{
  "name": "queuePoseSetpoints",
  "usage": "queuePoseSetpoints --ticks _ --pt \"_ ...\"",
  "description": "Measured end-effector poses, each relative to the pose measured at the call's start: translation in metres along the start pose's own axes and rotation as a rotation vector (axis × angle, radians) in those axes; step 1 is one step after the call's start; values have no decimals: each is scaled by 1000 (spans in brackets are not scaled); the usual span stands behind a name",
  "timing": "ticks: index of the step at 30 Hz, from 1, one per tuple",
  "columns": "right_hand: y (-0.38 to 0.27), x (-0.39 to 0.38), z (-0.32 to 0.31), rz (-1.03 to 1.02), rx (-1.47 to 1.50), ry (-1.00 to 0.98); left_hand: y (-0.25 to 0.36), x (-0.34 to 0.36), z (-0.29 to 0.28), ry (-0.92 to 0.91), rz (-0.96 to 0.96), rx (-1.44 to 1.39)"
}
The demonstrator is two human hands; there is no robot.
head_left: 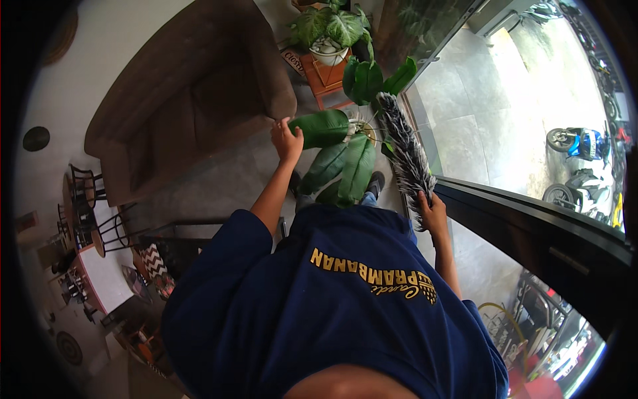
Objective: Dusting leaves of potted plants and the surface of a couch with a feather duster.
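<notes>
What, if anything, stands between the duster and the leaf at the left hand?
From above, the plant pot and another leaf lie between the fluffy duster and the leaf at the left hand; depth is unclear.

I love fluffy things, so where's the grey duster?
In the head view, the grey duster is right of centre, held in the right hand, beside the big green leaves.

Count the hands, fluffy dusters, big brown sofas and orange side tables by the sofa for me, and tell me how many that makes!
Hands: 2, left hand and right hand
Fluffy duster: 1, in the right hand
Brown sofa: 1
Orange side table: 1
Total: 5
</notes>
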State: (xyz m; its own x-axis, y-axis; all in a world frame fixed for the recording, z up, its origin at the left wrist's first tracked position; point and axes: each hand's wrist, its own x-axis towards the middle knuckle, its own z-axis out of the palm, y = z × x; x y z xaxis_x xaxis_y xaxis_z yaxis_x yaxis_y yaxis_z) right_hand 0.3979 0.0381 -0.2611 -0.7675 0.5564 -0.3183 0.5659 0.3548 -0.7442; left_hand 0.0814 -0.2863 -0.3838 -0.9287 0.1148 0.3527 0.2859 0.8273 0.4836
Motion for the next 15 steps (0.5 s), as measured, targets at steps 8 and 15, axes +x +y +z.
queuePoseSetpoints --ticks 8,15 --pt "-72 -65 113 155 -62 217 -99 25 -4 -735 -597 -620" --pt "-103 -130 181 315 280 309 -110 31 -20 -975 -737 -1049"
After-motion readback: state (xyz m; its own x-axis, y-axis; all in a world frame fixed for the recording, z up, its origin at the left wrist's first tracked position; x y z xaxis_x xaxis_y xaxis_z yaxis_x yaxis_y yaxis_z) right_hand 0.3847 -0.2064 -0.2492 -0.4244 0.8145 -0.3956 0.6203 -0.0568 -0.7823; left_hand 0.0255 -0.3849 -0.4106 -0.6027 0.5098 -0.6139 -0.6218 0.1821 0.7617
